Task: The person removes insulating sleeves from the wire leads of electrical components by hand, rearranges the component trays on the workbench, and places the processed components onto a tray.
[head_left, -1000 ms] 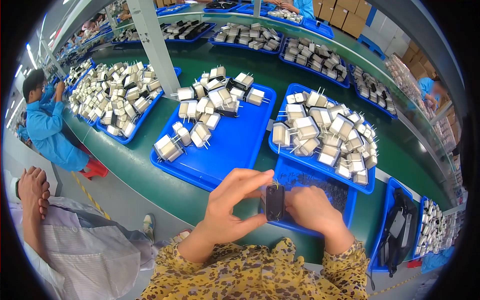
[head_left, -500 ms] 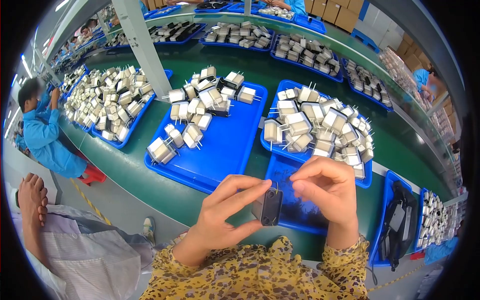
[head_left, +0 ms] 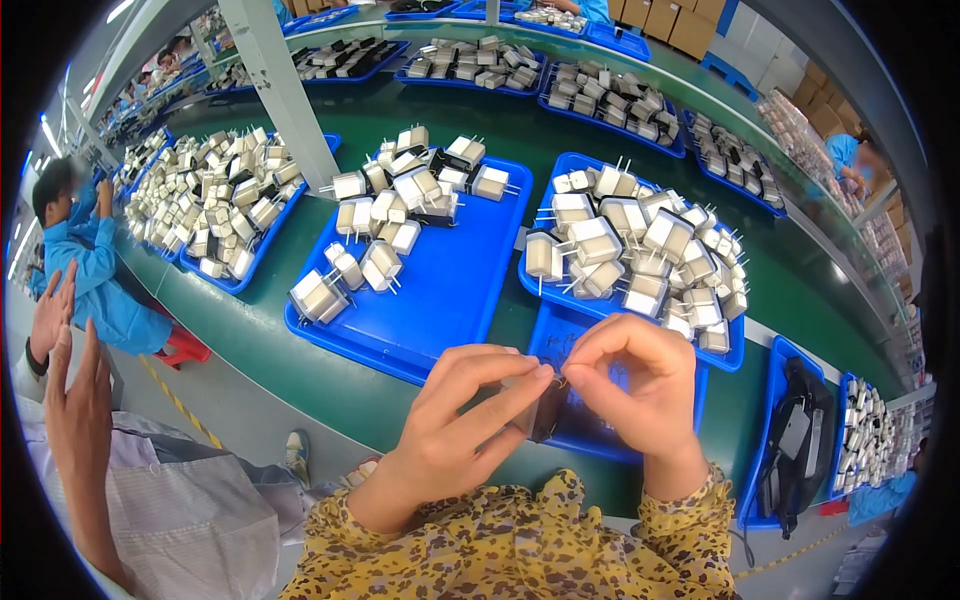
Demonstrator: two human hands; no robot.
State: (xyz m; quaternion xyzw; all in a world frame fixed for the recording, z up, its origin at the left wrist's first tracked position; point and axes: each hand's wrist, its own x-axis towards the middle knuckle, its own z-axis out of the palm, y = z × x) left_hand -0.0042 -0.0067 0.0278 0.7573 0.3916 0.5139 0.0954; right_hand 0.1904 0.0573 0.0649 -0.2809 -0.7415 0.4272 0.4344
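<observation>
My left hand (head_left: 455, 430) is wrapped round a small dark block (head_left: 545, 412), mostly hidden by its fingers. Thumb and index finger of my right hand (head_left: 640, 390) pinch together at the block's top, close to my left fingertips; whatever they hold there is too small to make out. Beneath both hands lies a blue tray (head_left: 700, 400) with small dark bits in it. Behind it, another blue tray (head_left: 735, 362) is heaped with white and beige two-pin plug units (head_left: 668, 232). Further left, a large blue tray (head_left: 440, 310) has several such units along its back and left side.
A person's two raised hands (head_left: 75, 400) show at the left edge, with a person in blue (head_left: 85, 265) beyond. A metal post (head_left: 280, 95) rises from the green table (head_left: 250, 345). At right, a blue tray holds a black bag (head_left: 800, 450).
My right hand has risen from beside the block to its top, fingers now pinched. The block has turned in my left hand. The neighbouring person's clasped hands have parted and lifted.
</observation>
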